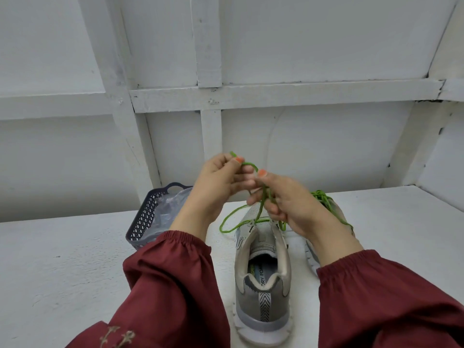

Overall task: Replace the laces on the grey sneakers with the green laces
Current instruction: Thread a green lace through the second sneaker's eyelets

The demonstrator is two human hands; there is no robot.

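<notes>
Left hand [218,183] pinches the green lace [251,165] between thumb and forefinger; right hand [291,205] curls its fingers round the strands just beside it. Both hover above the grey sneaker [262,275], where the lace runs down and loops onto the white table [62,259].
</notes>
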